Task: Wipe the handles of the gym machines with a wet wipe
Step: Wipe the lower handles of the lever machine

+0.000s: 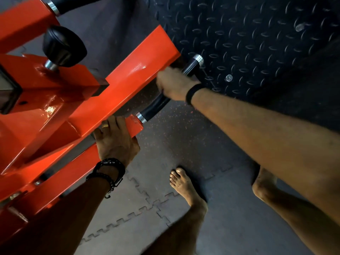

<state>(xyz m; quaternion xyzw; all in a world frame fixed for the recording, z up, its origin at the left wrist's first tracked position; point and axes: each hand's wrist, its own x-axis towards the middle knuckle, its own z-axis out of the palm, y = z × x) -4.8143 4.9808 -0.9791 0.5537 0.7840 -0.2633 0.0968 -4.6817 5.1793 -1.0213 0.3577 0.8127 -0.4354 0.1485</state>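
Observation:
A curved black handle with silver collars at both ends sticks out from the orange arm of a gym machine. My right hand is wrapped round the middle of this handle; no wet wipe shows, as the fingers are hidden behind the handle. My left hand grips the lower end of the orange arm from below, with the fingers curled over its edge. A ring and dark bracelets are on that hand and wrist.
A black adjustment knob stands on the orange frame at upper left, and another black handle runs along the top edge. A dark diamond-plate footplate fills the upper right. My bare feet stand on interlocking rubber floor mats.

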